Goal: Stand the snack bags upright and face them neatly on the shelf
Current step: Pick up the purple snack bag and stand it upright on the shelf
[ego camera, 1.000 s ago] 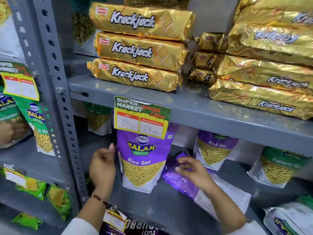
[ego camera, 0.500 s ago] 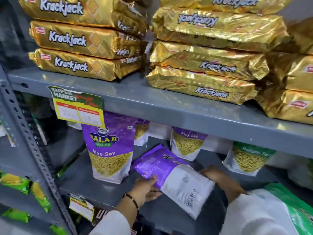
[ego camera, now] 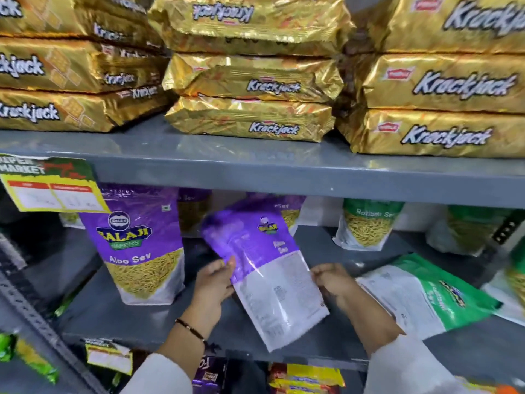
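A purple and white Aloo Sev bag (ego camera: 267, 277) is held tilted above the grey shelf (ego camera: 199, 328), its back side facing me. My left hand (ego camera: 214, 282) grips its left edge and my right hand (ego camera: 332, 280) grips its right edge. To the left, another purple Aloo Sev bag (ego camera: 139, 245) stands upright and faces front. A green Ratlami Sev bag (ego camera: 426, 297) lies flat on the shelf at the right, back side up. Further back stand a green Ratlami Sev bag (ego camera: 366, 226) and more purple bags (ego camera: 289, 211).
Gold Krackjack packs (ego camera: 250, 120) are stacked on the upper shelf (ego camera: 255, 172). A yellow and green price tag (ego camera: 51, 183) hangs from its front edge at the left. A perforated grey upright (ego camera: 37, 322) runs down the left. Snack packs (ego camera: 306, 376) fill the shelf below.
The view shifted right and closer. The purple bag that lay flat on the shelf has been lifted and tipped up, held by both hands at its sides.
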Demonstrator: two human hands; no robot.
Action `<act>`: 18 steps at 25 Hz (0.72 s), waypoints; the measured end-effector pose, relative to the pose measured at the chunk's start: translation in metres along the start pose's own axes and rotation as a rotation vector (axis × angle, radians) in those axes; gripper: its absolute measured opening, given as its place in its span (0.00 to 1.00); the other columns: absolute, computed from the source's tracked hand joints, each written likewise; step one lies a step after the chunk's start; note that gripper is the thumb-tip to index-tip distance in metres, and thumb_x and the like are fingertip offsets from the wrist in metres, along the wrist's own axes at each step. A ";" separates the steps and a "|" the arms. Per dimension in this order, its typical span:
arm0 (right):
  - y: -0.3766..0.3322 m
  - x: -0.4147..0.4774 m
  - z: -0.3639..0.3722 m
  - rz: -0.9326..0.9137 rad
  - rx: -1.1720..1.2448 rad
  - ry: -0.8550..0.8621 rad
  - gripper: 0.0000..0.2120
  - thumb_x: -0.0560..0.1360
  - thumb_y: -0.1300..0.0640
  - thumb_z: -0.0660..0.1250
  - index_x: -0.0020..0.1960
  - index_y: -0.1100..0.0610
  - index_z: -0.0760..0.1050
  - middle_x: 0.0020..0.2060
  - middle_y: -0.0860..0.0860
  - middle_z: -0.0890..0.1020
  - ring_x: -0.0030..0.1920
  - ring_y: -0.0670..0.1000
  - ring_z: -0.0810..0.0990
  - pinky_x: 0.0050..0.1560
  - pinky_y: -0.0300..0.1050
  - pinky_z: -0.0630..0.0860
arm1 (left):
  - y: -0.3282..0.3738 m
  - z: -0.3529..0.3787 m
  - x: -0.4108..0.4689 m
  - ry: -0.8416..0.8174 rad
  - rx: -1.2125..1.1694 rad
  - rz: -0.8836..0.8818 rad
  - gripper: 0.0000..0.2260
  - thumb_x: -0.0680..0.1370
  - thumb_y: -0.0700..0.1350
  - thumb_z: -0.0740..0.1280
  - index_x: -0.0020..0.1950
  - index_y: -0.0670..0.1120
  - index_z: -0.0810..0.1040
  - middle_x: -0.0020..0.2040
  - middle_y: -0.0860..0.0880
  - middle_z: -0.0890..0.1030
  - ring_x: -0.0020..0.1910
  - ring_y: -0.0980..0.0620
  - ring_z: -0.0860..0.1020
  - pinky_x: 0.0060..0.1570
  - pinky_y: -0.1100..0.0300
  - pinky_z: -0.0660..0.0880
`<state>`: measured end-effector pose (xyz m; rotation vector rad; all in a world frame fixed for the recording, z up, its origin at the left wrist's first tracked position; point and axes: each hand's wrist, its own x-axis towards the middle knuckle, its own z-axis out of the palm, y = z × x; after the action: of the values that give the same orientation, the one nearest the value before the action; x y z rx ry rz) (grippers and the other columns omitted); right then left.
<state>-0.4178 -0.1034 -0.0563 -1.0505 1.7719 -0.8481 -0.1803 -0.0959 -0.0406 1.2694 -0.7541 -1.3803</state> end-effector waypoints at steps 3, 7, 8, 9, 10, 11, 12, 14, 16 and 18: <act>0.002 -0.010 -0.002 -0.087 0.143 0.059 0.18 0.69 0.74 0.55 0.27 0.57 0.70 0.22 0.52 0.72 0.23 0.48 0.68 0.19 0.33 0.62 | 0.025 0.007 0.002 -0.107 0.038 0.161 0.08 0.76 0.43 0.64 0.37 0.47 0.77 0.31 0.54 0.83 0.32 0.58 0.80 0.32 0.66 0.76; 0.012 -0.020 0.011 -0.125 0.286 0.077 0.17 0.73 0.73 0.57 0.30 0.58 0.68 0.27 0.56 0.73 0.20 0.44 0.73 0.23 0.33 0.72 | 0.028 0.016 0.008 -0.214 0.065 0.272 0.14 0.76 0.41 0.63 0.31 0.49 0.80 0.30 0.56 0.84 0.33 0.63 0.78 0.40 0.65 0.74; 0.015 -0.023 0.014 -0.119 0.338 0.067 0.15 0.74 0.72 0.59 0.32 0.58 0.70 0.28 0.56 0.75 0.22 0.44 0.75 0.26 0.33 0.75 | 0.024 0.015 0.010 -0.222 0.068 0.276 0.13 0.76 0.41 0.63 0.33 0.49 0.80 0.31 0.57 0.84 0.33 0.64 0.79 0.42 0.64 0.74; 0.016 -0.027 0.015 -0.116 0.397 0.055 0.13 0.74 0.71 0.60 0.34 0.59 0.72 0.30 0.56 0.76 0.25 0.45 0.77 0.29 0.34 0.77 | 0.018 0.015 0.012 -0.221 0.067 0.271 0.10 0.76 0.42 0.64 0.36 0.48 0.80 0.33 0.57 0.85 0.34 0.63 0.80 0.45 0.61 0.74; 0.019 -0.031 0.016 -0.123 0.448 0.057 0.11 0.74 0.70 0.61 0.36 0.59 0.73 0.32 0.55 0.77 0.29 0.48 0.77 0.32 0.36 0.78 | 0.013 0.013 0.013 -0.214 0.069 0.269 0.09 0.76 0.43 0.64 0.37 0.48 0.80 0.34 0.56 0.85 0.34 0.62 0.80 0.47 0.59 0.74; 0.021 -0.036 0.018 -0.146 0.489 0.075 0.08 0.73 0.70 0.62 0.38 0.59 0.74 0.34 0.55 0.78 0.33 0.50 0.77 0.36 0.38 0.78 | 0.010 0.012 0.015 -0.211 0.069 0.274 0.08 0.75 0.44 0.65 0.38 0.47 0.81 0.34 0.56 0.85 0.35 0.61 0.80 0.48 0.57 0.74; 0.022 -0.042 0.022 -0.180 0.518 0.099 0.07 0.72 0.70 0.63 0.40 0.59 0.74 0.36 0.56 0.78 0.36 0.51 0.77 0.39 0.41 0.77 | 0.010 0.012 0.016 -0.204 0.074 0.285 0.08 0.75 0.45 0.65 0.38 0.47 0.81 0.35 0.56 0.86 0.36 0.60 0.80 0.49 0.56 0.73; 0.026 -0.057 0.037 -0.258 0.523 0.111 0.10 0.69 0.71 0.65 0.39 0.57 0.75 0.39 0.55 0.79 0.39 0.49 0.78 0.42 0.41 0.76 | 0.012 0.013 0.016 -0.195 0.087 0.317 0.07 0.75 0.45 0.65 0.41 0.48 0.82 0.36 0.56 0.86 0.37 0.58 0.80 0.49 0.56 0.74; 0.029 -0.068 0.051 -0.319 0.381 0.092 0.15 0.66 0.70 0.69 0.42 0.50 0.76 0.45 0.50 0.78 0.45 0.47 0.79 0.47 0.36 0.76 | 0.013 0.020 0.011 -0.142 0.119 0.388 0.06 0.75 0.44 0.64 0.49 0.48 0.80 0.37 0.55 0.85 0.37 0.61 0.81 0.44 0.63 0.76; 0.030 -0.071 0.062 -0.381 0.217 0.023 0.22 0.64 0.65 0.74 0.54 0.50 0.75 0.56 0.47 0.73 0.60 0.48 0.75 0.58 0.36 0.71 | 0.009 0.026 -0.003 0.029 0.273 0.498 0.11 0.75 0.48 0.64 0.56 0.47 0.77 0.37 0.54 0.83 0.36 0.62 0.81 0.38 0.70 0.74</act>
<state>-0.3519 -0.0341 -0.0818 -1.2540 1.4775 -1.2591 -0.2031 -0.1003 -0.0250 1.1966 -1.1765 -0.8739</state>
